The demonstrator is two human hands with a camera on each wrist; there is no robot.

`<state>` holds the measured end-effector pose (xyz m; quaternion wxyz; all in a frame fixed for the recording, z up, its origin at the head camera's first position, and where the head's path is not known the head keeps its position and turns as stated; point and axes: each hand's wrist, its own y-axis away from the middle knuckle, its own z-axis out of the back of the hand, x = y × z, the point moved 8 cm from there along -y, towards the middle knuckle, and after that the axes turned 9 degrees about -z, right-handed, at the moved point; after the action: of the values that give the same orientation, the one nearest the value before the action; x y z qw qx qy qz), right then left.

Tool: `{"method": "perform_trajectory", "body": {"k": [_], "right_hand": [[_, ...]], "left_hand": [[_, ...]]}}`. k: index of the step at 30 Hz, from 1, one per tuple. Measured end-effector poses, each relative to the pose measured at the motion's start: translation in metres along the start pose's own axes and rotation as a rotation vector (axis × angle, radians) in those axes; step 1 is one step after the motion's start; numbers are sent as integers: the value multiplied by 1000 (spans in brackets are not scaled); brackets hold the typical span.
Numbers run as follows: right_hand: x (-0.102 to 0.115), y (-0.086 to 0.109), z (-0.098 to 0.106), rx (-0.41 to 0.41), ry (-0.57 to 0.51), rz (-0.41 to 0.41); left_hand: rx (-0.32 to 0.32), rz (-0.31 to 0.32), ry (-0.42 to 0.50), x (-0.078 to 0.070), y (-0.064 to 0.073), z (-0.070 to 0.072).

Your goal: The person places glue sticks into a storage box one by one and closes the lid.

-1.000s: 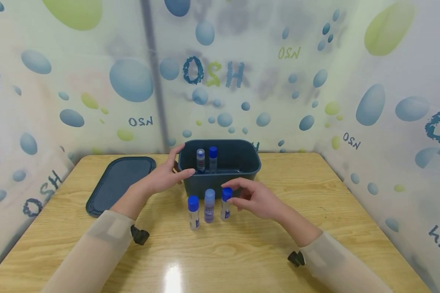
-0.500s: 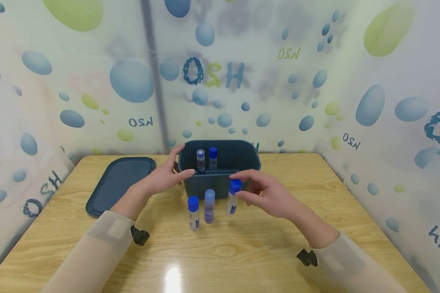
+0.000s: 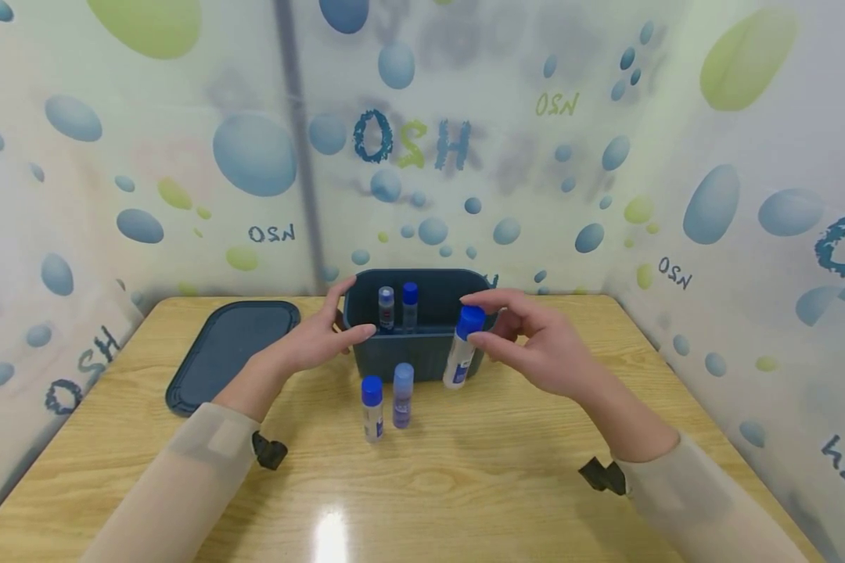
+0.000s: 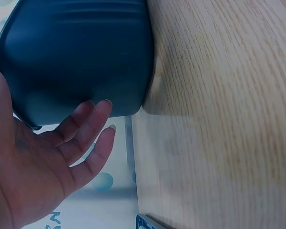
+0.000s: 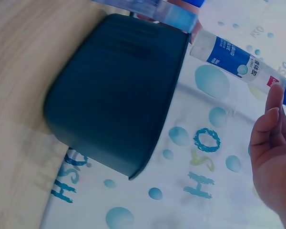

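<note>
My right hand [image 3: 545, 344] pinches a liquid glue bottle [image 3: 459, 363] by its blue cap, holding it tilted above the table and in front of the bin's right end. In the right wrist view the glue bottle [image 5: 233, 57] shows a blue label, level with the rim. My left hand [image 3: 317, 340] holds the left end of the dark blue bin [image 3: 394, 356], thumb over the front rim; its other fingers [image 4: 88, 126] bend loosely at the end wall. Inside stand a clear-capped bottle [image 3: 386, 313] and a blue-capped one [image 3: 410, 313].
On the table before the bin stand a blue-capped glue bottle [image 3: 372, 418] and a purplish bottle with a pale blue cap [image 3: 403, 399]. A flat dark blue lid [image 3: 235, 352] lies left of the bin. Printed curtains [image 3: 570, 195] hang behind and beside the table [image 3: 479, 485].
My right hand has lifted the glue bottle off the table and carried it up and right toward the bin's rim. The left hand and the bin have stayed in place.
</note>
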<state>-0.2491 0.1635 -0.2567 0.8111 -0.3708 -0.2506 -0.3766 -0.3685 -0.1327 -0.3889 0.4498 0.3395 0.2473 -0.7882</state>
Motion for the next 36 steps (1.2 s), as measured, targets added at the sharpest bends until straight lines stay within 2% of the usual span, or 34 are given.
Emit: {"method": "perform_trajectory", "body": {"k": [12,22,27,36], "right_hand": [[-1,-29,15,-107,0,-5],[-14,-53,23,-183,-56,-64],[-30,-68,19,-169,-24,-136],[-78,-90,5,-128,-4,-247]], "left_hand": [[6,-5,-9,0,-1,0],[5,-14,-15,-1,-1,1],[2,-10,-17,-1,-2,1],[17,5,10,1,-2,0]]}}
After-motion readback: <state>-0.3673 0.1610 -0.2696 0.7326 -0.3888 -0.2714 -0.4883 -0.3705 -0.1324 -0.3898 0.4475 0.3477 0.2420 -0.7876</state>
